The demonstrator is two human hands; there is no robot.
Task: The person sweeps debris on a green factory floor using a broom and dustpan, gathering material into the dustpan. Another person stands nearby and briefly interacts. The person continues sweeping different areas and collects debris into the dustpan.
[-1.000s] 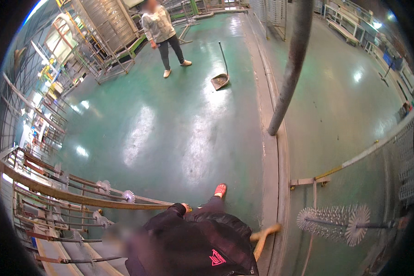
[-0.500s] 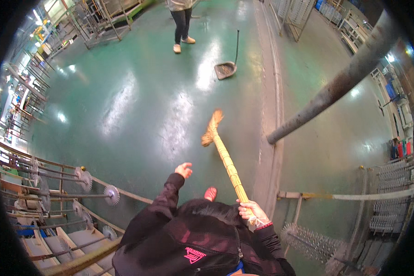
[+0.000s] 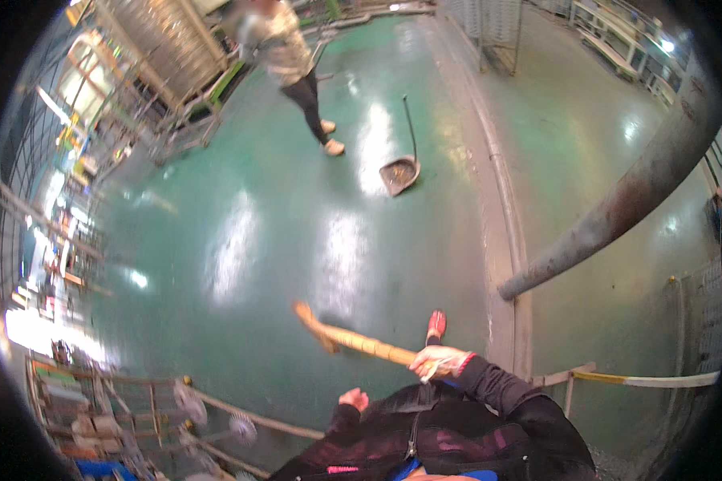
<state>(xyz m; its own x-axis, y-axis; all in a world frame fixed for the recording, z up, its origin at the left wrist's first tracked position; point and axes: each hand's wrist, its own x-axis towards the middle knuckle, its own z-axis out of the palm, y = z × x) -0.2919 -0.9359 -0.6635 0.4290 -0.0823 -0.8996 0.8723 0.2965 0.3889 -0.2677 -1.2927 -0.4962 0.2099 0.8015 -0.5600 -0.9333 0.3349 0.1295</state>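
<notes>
My right hand (image 3: 441, 362) is wrapped round the handle end of a straw broom (image 3: 369, 345). The handle reaches out to the left, with its bound bristle head low over the green floor; whether the bristles touch is unclear. Close to my body, my left hand (image 3: 354, 399) has its fingers curled, and nothing shows in it. A grey dustpan (image 3: 401, 176) with an upright dark handle stands on the floor farther ahead, with some debris in it. The broom is apart from the dustpan.
A person (image 3: 295, 76) stands ahead left, near the dustpan. A thick grey pipe (image 3: 610, 212) slants down on the right beside a raised floor strip (image 3: 501, 192). Racks with round brushes (image 3: 242, 429) stand at lower left, and a yellow-white rail (image 3: 642, 380) at lower right.
The broom has swung from pointing ahead to pointing left. My view has turned, and the dustpan and person appear nearer. My left hand has drawn in, its fingers more curled.
</notes>
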